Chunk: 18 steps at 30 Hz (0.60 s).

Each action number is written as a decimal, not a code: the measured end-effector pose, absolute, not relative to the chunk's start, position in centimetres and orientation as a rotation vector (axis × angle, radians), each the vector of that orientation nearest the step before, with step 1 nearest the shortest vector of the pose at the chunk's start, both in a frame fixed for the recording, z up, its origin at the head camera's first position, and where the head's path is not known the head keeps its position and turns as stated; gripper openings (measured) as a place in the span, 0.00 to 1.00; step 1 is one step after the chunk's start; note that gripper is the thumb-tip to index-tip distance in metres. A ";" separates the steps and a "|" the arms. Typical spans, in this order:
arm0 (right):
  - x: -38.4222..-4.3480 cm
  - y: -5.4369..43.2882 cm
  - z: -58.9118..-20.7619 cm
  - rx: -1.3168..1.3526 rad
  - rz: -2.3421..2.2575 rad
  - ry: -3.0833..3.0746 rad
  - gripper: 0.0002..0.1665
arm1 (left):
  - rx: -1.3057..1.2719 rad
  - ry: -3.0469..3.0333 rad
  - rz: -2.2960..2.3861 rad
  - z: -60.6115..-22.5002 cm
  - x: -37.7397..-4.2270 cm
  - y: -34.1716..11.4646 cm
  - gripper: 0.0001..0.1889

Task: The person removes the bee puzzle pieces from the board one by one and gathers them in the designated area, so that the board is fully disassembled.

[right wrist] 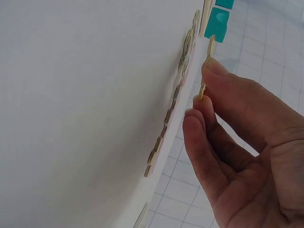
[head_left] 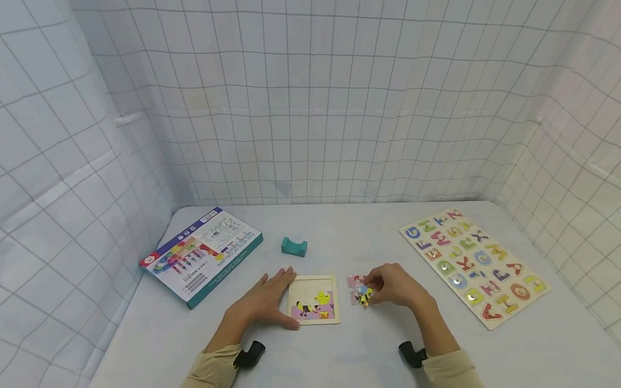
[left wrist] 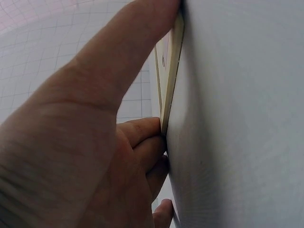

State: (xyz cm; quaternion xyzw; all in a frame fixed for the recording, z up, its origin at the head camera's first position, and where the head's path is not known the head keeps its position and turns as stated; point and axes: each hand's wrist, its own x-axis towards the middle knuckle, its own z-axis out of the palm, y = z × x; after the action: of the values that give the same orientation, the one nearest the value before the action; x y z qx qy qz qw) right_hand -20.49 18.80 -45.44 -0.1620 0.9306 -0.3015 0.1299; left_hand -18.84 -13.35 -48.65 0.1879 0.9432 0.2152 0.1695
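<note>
A small square wooden puzzle tray (head_left: 305,284) lies on the table, its lower part filled with pink and yellow picture pieces. My left hand (head_left: 265,300) rests at its left side, fingers spread; in the left wrist view the thumb and fingers touch the tray's rim (left wrist: 173,76). Right of the tray, loose jigsaw pieces (head_left: 355,281) lie in a small cluster. Just over them my right hand (head_left: 398,284) pinches one jigsaw piece (right wrist: 212,46) between thumb and fingertips. That piece stands edge-on in the right wrist view, above the table and apart from the other pieces (right wrist: 166,121).
A teal arched block (head_left: 293,247) sits behind the tray. On the left lies a flat toy box (head_left: 202,252); on the right, a wooden alphabet board (head_left: 474,266) with coloured letters. White gridded cloth walls (head_left: 315,111) enclose the table's back and sides.
</note>
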 end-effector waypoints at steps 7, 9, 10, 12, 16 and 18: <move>-20.5 20.0 -45.6 -0.438 -0.826 2.727 0.17 | 0.530 2.680 0.613 -48.5 -18.7 -13.3 0.61; -20.6 20.3 -45.6 -0.433 -0.801 2.734 0.17 | 0.533 2.677 0.610 -48.5 -18.7 -13.3 0.61; -20.6 20.3 -45.5 -0.419 -0.799 2.731 0.16 | 0.533 2.676 0.612 -48.4 -18.7 -13.3 0.61; -20.6 20.4 -45.5 -0.410 -0.799 2.727 0.16 | 0.533 2.676 0.614 -48.5 -18.7 -13.4 0.61; -20.7 20.5 -45.7 -0.415 -0.805 2.714 0.16 | 0.529 2.673 0.611 -48.5 -18.7 -13.4 0.61; -20.8 20.4 -45.9 -0.420 -0.801 2.709 0.16 | 0.530 2.672 0.609 -48.4 -18.7 -13.4 0.61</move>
State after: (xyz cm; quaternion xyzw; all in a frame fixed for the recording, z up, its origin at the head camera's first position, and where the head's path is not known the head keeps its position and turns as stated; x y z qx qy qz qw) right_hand -20.76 20.43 -45.86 -0.1455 0.9389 -0.2775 0.1426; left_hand -18.72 -13.39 -48.45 0.1871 0.9425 0.2150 0.1744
